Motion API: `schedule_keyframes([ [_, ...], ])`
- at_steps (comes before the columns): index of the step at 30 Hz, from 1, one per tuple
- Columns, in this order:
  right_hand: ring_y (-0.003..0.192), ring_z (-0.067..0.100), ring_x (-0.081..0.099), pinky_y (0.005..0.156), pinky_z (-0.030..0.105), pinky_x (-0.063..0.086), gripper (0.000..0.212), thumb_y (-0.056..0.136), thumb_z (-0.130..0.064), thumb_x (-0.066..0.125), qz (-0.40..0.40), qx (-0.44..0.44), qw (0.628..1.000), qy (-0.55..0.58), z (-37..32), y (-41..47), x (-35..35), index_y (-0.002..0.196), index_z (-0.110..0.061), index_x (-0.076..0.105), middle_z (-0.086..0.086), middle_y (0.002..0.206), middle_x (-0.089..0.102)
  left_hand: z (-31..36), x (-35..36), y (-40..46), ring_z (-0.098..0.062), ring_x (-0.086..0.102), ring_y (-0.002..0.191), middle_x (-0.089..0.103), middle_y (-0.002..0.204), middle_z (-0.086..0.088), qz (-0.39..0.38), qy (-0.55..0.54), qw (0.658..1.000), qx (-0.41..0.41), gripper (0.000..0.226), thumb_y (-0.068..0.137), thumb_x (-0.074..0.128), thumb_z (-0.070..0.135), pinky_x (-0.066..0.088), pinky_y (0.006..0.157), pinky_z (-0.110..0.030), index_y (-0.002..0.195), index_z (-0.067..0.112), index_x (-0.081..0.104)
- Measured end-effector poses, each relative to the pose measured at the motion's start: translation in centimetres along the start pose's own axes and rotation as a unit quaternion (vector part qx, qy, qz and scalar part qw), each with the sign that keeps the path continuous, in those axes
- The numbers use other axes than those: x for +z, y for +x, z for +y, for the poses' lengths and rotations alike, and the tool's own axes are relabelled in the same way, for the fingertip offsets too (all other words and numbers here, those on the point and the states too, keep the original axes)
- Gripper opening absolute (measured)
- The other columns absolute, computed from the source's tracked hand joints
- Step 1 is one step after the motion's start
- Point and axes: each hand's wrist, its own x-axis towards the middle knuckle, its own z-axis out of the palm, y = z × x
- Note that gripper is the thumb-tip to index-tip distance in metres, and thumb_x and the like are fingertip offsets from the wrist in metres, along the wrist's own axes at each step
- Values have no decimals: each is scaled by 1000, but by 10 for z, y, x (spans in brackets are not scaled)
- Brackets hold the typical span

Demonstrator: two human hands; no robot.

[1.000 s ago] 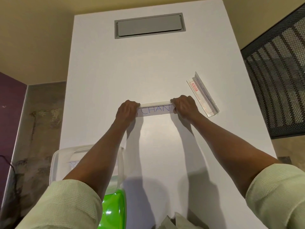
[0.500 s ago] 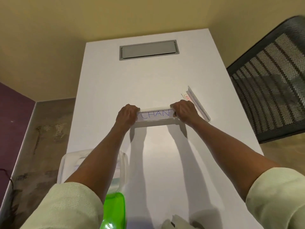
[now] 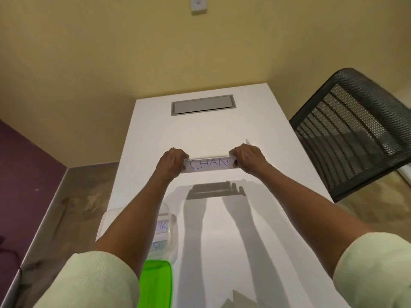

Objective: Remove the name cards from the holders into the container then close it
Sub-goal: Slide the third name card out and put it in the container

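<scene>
A clear holder with a white name card reading "CHAN" is lifted above the white table. My left hand grips its left end and my right hand grips its right end. Its shadow falls on the table below. A clear plastic container sits at the near left, partly hidden by my left forearm, with cards bearing blue letters inside. A green lid lies just in front of it. Only the tip of a second holder shows behind my right hand.
A grey cable hatch is set into the far end of the table. A black mesh chair stands close to the right edge. The table's left edge drops to the floor. Something pale lies at the near edge.
Both hands have raised the "CHAN" holder off the table. The view has tilted up, showing more wall, and the second holder is now almost hidden behind my right hand.
</scene>
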Motion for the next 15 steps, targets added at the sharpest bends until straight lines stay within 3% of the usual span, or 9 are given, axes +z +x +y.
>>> schedule_keyframes([
  [4, 106, 28, 61, 77, 31, 43, 30, 85, -22, 63, -6, -4, 1000, -8, -4, -15, -12, 115, -15, 62, 10, 111, 64, 6, -12, -18, -36, 58, 102, 66, 107, -18, 0, 11, 1000, 0, 37, 83, 59, 0, 48, 81, -34, 116, 14, 68],
  [7, 99, 31, 62, 69, 31, 40, 23, 81, -21, 65, -7, -6, 1000, -18, -12, -27, -23, 102, -13, 63, 13, 103, 65, 7, -19, -31, -36, 59, 105, 66, 111, -17, -2, 14, 1000, 1, 42, 83, 62, 1, 52, 87, -38, 121, 16, 68],
  [10, 95, 34, 62, 65, 30, 33, 20, 79, -19, 66, -9, -14, 1000, -22, -20, -37, -32, 97, -12, 63, 15, 99, 64, 9, -26, -44, -37, 62, 99, 68, 107, -18, 3, 16, 1000, -3, 33, 78, 66, 0, 54, 84, -41, 109, 10, 71],
  [15, 89, 34, 62, 63, 30, 37, 14, 76, -18, 66, -13, -27, 999, -37, -37, -51, -44, 88, -11, 63, 14, 91, 63, 3, -32, -66, -36, 63, 99, 68, 110, -16, 7, 7, 1000, -14, 38, 78, 69, 1, 54, 82, -36, 114, 13, 71],
])
